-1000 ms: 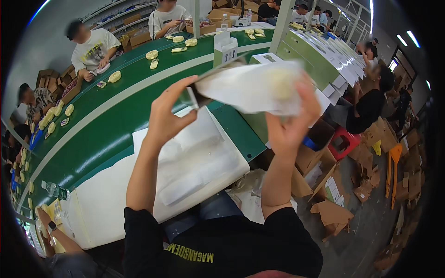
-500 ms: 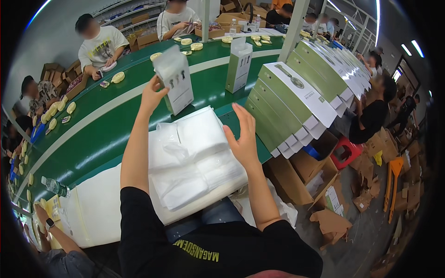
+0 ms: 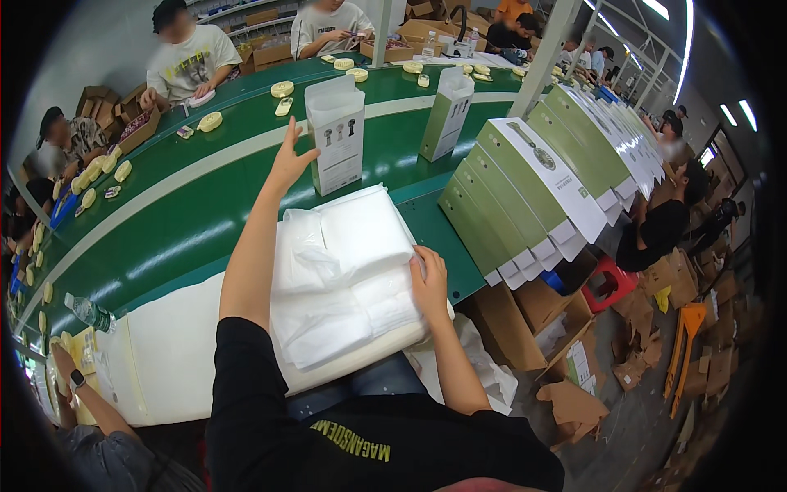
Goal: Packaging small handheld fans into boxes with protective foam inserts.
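I see a second upright box (image 3: 447, 115) far on the green belt (image 3: 188, 221), right of centre. A slanted row of green-and-white cartons (image 3: 533, 189) runs along the right. Cream round parts (image 3: 282, 88) lie along the far side, where seated workers (image 3: 190, 59) sit. A water bottle (image 3: 88, 312) lies near left. A red stool (image 3: 611, 287) and brown cardboard boxes (image 3: 525, 316) stand on the floor, right.

Left hand (image 3: 288, 164) beside upright white box (image 3: 336, 134); right hand (image 3: 429, 277) on white bags (image 3: 344, 279).
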### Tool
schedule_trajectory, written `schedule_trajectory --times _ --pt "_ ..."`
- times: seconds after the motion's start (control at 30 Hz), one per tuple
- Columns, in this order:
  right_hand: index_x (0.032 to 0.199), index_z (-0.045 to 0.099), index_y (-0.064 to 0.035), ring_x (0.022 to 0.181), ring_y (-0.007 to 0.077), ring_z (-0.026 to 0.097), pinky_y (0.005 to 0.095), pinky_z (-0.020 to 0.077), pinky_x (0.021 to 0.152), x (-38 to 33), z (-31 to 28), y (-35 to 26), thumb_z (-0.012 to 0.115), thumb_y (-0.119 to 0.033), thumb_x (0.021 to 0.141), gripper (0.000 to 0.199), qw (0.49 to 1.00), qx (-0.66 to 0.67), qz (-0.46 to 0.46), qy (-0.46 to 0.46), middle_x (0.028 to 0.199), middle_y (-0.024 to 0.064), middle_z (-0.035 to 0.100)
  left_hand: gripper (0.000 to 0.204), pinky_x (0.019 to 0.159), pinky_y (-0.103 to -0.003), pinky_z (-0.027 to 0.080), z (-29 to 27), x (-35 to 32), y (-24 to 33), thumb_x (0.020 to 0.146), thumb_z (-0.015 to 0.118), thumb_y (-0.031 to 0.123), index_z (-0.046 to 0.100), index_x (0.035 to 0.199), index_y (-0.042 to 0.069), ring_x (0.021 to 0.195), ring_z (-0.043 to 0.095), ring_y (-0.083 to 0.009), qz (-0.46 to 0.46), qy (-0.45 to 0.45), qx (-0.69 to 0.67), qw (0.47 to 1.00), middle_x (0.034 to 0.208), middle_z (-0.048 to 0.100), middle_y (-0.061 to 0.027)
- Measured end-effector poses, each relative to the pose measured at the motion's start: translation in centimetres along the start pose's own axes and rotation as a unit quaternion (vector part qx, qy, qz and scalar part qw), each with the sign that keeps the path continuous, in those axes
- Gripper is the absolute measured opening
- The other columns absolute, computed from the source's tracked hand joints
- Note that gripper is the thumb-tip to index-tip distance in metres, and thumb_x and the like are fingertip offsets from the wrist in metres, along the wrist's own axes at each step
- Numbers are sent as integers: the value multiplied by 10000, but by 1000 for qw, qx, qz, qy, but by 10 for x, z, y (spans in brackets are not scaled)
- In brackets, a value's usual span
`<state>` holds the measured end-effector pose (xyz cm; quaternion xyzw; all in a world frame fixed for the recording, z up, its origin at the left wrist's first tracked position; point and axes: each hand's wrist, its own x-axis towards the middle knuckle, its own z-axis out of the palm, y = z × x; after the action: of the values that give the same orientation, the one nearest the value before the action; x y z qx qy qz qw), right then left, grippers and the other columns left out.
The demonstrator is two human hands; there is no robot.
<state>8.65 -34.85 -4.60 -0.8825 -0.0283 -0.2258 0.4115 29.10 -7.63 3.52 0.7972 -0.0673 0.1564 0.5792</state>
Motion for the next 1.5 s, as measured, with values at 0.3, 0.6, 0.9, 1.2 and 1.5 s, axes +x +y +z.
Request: schedule_trajectory --times 0.3,0.6,0.9,1.2,1.5 --pt "1054 602 -19 1026 283 543 343 398 914 -1 -1 6 545 -120 882 207 997 68 10 19 1094 121 598 250 733 -242 415 -97 -134 -35 947 504 187 566 1125 24 784 527 -107 -32 101 -79 991 835 586 -46" --pt "1047 611 -7 1037 255 550 316 422 897 2 0 2 545 -106 886 201 989 134 64 15 1078 121 600 355 381 -209 271 -133 -270 -38 986 435 257 527 709 53 396 322 -56 -225 154 -61 960 496 375 23" --pt "1067 604 -1 970 178 559 274 430 855 10 7 15 508 -111 920 207 978 180 108 10 1059 83 602 118 559 -215 411 -109 -247 -22 907 550 101 586 861 -1 599 511 -85 -127 76 41 988 696 580 -34" --pt "1066 609 -4 892 110 546 241 433 805 16 13 5 492 -127 939 212 959 242 141 27 990 52 612 140 568 -217 421 -117 -240 -29 888 605 146 573 919 14 597 520 -87 -136 26 -10 990 711 612 -45" --pt "1083 604 1 895 105 544 228 429 804 17 23 6 488 -137 947 226 952 273 134 29 1008 52 613 111 584 -210 422 -132 -241 -20 876 613 112 561 919 24 610 552 -101 -123 -25 114 986 783 631 -61"
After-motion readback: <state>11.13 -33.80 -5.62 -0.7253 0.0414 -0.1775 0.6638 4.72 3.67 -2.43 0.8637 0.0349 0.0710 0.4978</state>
